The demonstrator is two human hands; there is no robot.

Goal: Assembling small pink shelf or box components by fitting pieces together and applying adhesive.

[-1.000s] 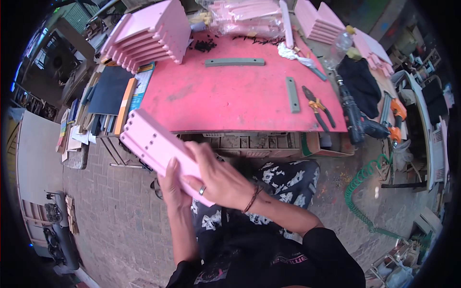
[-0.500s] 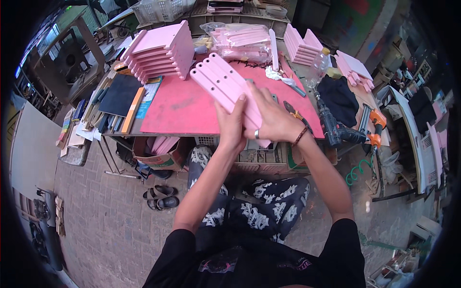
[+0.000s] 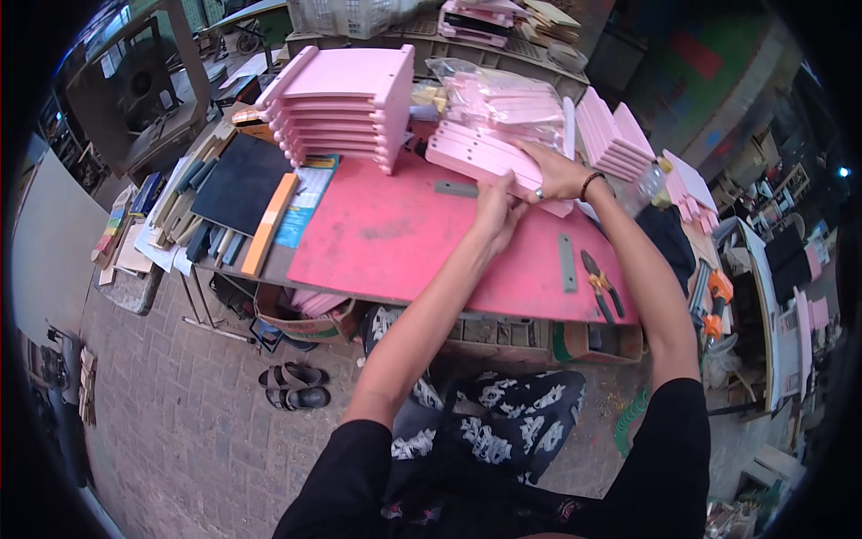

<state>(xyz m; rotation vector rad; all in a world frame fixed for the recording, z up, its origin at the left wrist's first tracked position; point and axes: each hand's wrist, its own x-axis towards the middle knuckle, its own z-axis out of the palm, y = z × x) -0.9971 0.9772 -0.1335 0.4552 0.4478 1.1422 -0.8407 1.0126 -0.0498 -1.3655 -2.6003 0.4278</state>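
Both my hands grip one bundle of pink slats point(image 3: 471, 154), laid side by side, with rounded ends and dark holes near them. My left hand point(image 3: 498, 211) is closed round the near side of the bundle. My right hand point(image 3: 558, 172), wearing a ring, holds its right end. The slats are over the far part of the red work sheet point(image 3: 386, 242), in front of a clear plastic bag point(image 3: 503, 94) full of pink pieces. On the sheet, a grey flat bar point(image 3: 453, 189) is close to my left hand, and a second grey bar point(image 3: 567, 263) lies nearer me beside pliers point(image 3: 597, 283).
A tall stack of pink panels point(image 3: 346, 103) stands left of the bundle. More pink panels point(image 3: 615, 135) and a clear bottle point(image 3: 648, 184) are at the right, with an orange tool point(image 3: 716, 301). An orange-edged strip point(image 3: 269, 225) lies left; an open carton point(image 3: 305, 314) is below the table.
My hands have carried the slats away from me, lowering them toward the far side of the table. The view has shifted, and the grey bars on the sheet now show.
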